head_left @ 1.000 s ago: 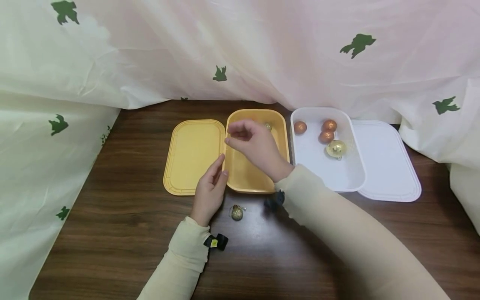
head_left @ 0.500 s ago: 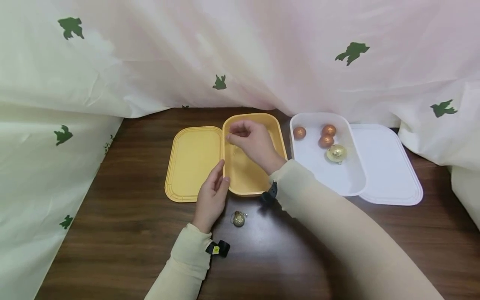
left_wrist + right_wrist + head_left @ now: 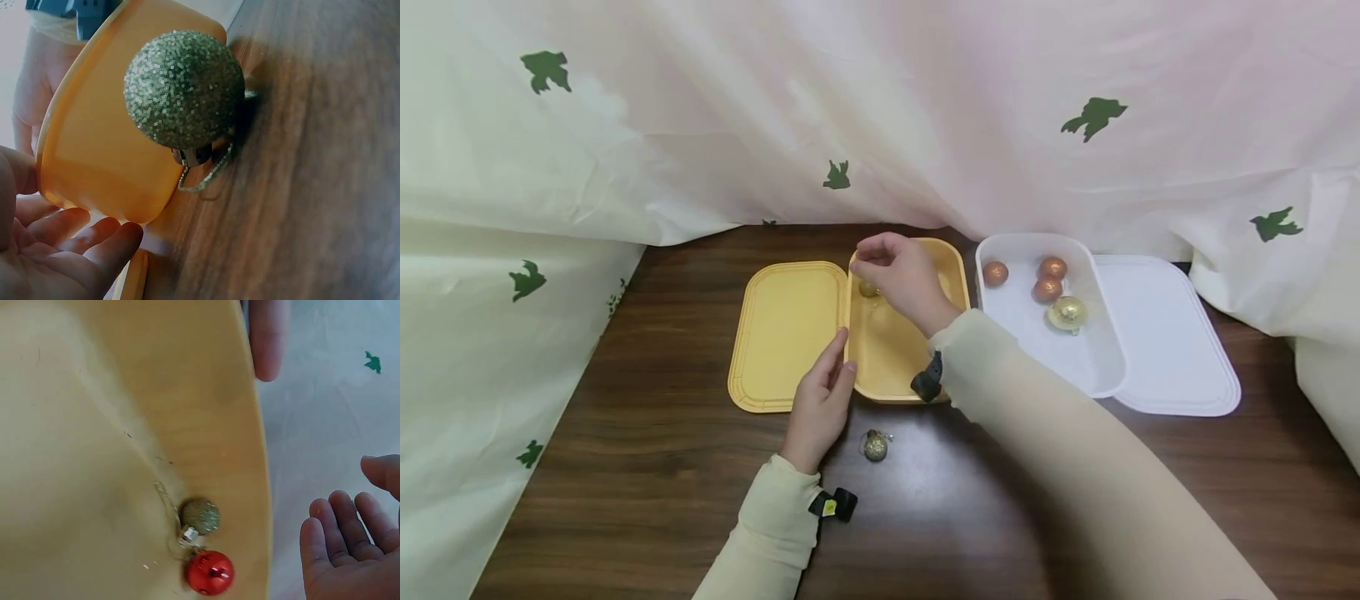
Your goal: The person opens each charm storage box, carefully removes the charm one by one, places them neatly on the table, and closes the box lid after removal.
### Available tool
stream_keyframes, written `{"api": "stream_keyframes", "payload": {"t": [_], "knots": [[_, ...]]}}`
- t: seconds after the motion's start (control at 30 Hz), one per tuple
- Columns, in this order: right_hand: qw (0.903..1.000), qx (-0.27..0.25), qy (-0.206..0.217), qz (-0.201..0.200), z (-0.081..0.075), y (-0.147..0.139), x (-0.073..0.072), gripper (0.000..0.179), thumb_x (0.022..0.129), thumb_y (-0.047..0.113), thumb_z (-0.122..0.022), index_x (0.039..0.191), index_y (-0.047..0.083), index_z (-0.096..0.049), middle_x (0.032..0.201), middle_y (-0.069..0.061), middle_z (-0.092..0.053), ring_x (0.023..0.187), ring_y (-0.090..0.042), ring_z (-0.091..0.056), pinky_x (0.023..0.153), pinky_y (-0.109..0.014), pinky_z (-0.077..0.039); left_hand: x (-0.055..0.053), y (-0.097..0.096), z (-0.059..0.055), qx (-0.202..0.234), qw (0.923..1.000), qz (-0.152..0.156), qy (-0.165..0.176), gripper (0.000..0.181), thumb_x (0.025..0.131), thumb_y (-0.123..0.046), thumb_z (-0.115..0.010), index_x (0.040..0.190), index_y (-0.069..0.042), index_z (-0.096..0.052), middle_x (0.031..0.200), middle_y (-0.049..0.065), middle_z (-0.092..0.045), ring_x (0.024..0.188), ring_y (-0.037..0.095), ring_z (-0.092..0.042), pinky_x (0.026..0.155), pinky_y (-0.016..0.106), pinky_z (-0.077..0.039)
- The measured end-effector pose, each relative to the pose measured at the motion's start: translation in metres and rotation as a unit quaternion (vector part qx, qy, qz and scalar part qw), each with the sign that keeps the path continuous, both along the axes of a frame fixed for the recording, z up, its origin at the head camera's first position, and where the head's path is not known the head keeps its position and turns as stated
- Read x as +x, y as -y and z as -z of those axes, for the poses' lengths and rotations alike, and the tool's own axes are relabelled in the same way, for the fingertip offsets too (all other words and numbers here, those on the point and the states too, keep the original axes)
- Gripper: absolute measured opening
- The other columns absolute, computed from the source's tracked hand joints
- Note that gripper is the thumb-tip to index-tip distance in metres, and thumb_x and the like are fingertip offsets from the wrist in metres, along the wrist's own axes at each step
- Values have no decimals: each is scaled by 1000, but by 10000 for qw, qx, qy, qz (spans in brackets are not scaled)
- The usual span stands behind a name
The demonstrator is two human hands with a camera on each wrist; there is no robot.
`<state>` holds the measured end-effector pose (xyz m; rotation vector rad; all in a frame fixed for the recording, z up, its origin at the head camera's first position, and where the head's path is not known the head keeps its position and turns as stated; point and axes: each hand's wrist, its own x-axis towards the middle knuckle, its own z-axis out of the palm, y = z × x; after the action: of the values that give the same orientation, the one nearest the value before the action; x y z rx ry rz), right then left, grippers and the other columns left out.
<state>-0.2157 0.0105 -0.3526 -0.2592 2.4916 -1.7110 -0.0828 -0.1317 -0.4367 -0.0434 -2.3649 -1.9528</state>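
My left hand [image 3: 820,415] touches the outer left wall of the yellow container [image 3: 967,283], its fingers mostly straight. Above that container hovers my right hand [image 3: 906,279], fingers loosely bent and holding nothing; in the right wrist view the hand [image 3: 356,550] shows a gap between thumb and fingers. Inside the container, by its wall, lie a glittery gold-green bauble [image 3: 201,516] and a red bauble [image 3: 210,572]. The red one is hidden in the head view. Another glittery bauble [image 3: 876,447] with a string loop rests on the table, close to the left wrist camera.
A white container [image 3: 1037,367] stands to the right, holding several copper-coloured baubles [image 3: 1047,290] and a larger gold bauble [image 3: 1067,313]. The yellow lid [image 3: 786,333] lies left of the yellow container, the white lid [image 3: 1172,333] on the far right. A printed cloth [image 3: 955,108] hangs behind.
The glittery bauble in the yellow container, first seen near its back right, now shows by the left wall. My right hand stays above the container; my left hand keeps its place beside it.
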Motion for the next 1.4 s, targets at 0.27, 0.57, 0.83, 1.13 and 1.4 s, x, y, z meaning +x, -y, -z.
{"api": "stream_keyframes", "payload": {"t": [0.27, 0.57, 0.83, 1.13, 1.4], "knots": [[9984, 565, -14, -77, 22, 8, -15, 22, 94, 18, -73, 113, 8, -70, 107, -3, -71, 100, -18, -65, 88, -33, -54, 1, 1, 2, -17, 10000, -56, -70, 48, 105, -9, -52, 151, -5, -42, 157, 7, -39, 144, 18, -36, 115, 26, -32], [9936, 1096, -90, -274, 43, 8, -18, 26, 92, 9, -68, 117, 3, -70, 115, -10, -70, 106, -23, -65, 91, -35, -55, -1, -1, 1, 57, 9999, -47, -73, 48, 104, -9, -54, 151, -5, -44, 156, 7, -41, 142, 19, -39, 114, 25, -34], [9788, 1966, -360, -437, 54, 11, -22, 35, 89, 6, -70, 123, 3, -69, 120, -10, -71, 110, -23, -64, 97, -35, -52, 0, -1, 1, 42, 10000, -40, -75, 48, 104, -9, -54, 151, -5, -43, 156, 6, -41, 142, 19, -39, 113, 25, -35], [9767, 2114, -152, -350, 60, 8, -27, 27, 93, 11, -69, 120, 4, -72, 121, -9, -70, 114, -24, -63, 99, -36, -51, 0, 2, 1, 16, 9999, -52, -117, 48, 104, -8, -54, 150, -4, -44, 156, 6, -42, 142, 19, -40, 113, 26, -36], [9755, 2163, 19, -396, 60, 8, -27, 28, 92, 15, -71, 118, 6, -73, 119, -7, -71, 107, -22, -64, 95, -36, -53, -1, 1, 2, 34, 9999, -47, -141, 48, 104, -8, -54, 151, -5, -43, 156, 5, -41, 143, 19, -39, 114, 26, -34]]}}
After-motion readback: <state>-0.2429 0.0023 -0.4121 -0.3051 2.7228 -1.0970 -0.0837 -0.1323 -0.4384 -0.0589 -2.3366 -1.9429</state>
